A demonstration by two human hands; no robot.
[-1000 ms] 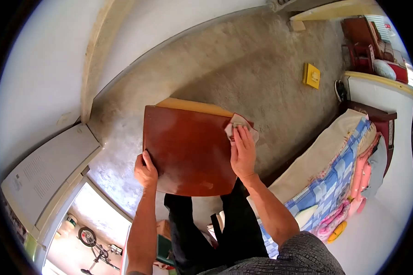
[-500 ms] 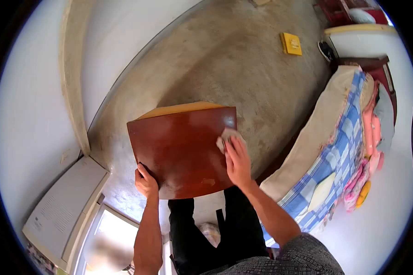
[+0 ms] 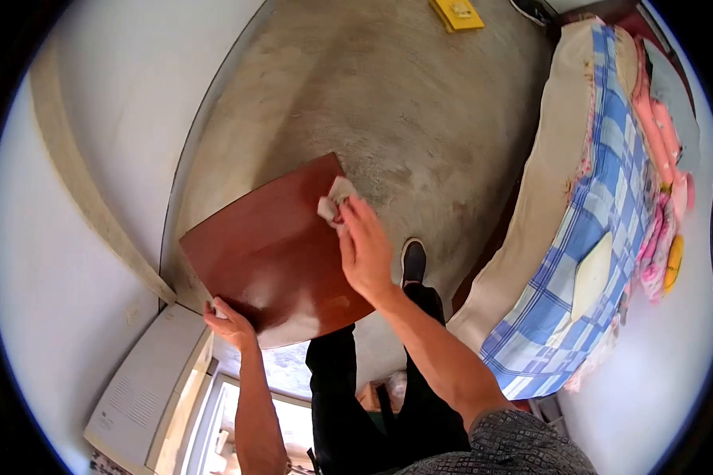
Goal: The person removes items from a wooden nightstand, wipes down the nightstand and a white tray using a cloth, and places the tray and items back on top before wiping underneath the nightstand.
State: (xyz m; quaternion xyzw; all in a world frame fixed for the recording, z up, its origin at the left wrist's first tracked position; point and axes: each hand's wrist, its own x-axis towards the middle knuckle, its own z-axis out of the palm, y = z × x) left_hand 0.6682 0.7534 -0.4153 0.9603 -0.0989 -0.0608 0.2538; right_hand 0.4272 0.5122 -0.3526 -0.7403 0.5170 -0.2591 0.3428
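Note:
A glossy reddish-brown wooden panel [image 3: 265, 245], with a curved near edge, lies tilted to the left in front of my legs. What supports it is hidden underneath. My left hand [image 3: 231, 324] is closed on its near left edge, thumb on the upper side. At the far right edge my right hand [image 3: 364, 249] holds a crumpled pale cloth [image 3: 338, 199] against the surface, pinched under the fingertips.
To the right is a bed [image 3: 562, 261] with a blue-and-white checked cover. A yellow object [image 3: 457, 14] lies on the concrete floor [image 3: 420, 103]. A white appliance [image 3: 142, 388] stands at lower left beside the wall. My shoe [image 3: 413, 260] is right of the panel.
The panel has turned and shifted left in view, with my left hand still on its edge. My right hand and the cloth have moved left and up. A shoe now shows.

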